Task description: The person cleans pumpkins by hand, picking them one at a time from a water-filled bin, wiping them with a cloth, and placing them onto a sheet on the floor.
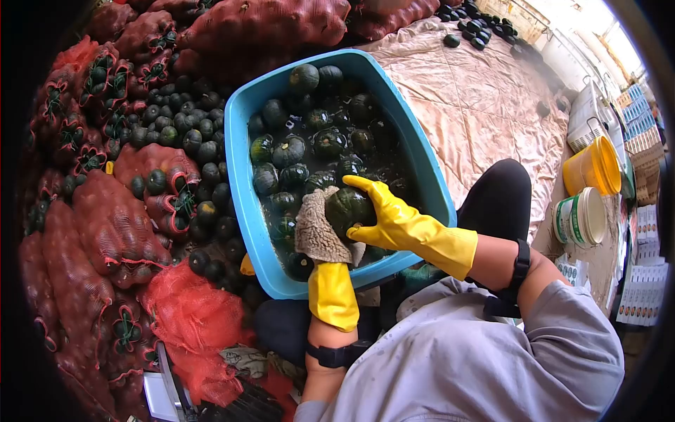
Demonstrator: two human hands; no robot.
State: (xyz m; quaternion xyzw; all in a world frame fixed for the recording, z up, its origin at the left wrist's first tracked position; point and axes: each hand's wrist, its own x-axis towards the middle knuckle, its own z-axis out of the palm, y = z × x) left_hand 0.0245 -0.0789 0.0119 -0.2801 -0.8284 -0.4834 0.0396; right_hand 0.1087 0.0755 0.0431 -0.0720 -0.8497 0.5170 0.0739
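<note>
A dark green squash point(347, 209), round and wet, is held over the near part of a blue tub point(240, 184). My right hand point(395, 218), in a yellow rubber glove, grips it from the right, thumb below and fingers over the top. On its left side lies a tan, rough-textured cloth point(318, 224). My left hand point(333, 288), also gloved in yellow, is closed on the cloth, pressing it against the squash; the cloth hides those fingers. Several more squashes point(329, 143) float in the dark water of the tub.
Full red mesh sacks point(98, 225) and a heap of loose squashes point(186, 123) crowd the left. A beige quilted sheet point(478, 105) covers the floor at right, with more squashes point(477, 32) at its far end. Yellow point(592, 167) and white point(571, 218) buckets stand far right.
</note>
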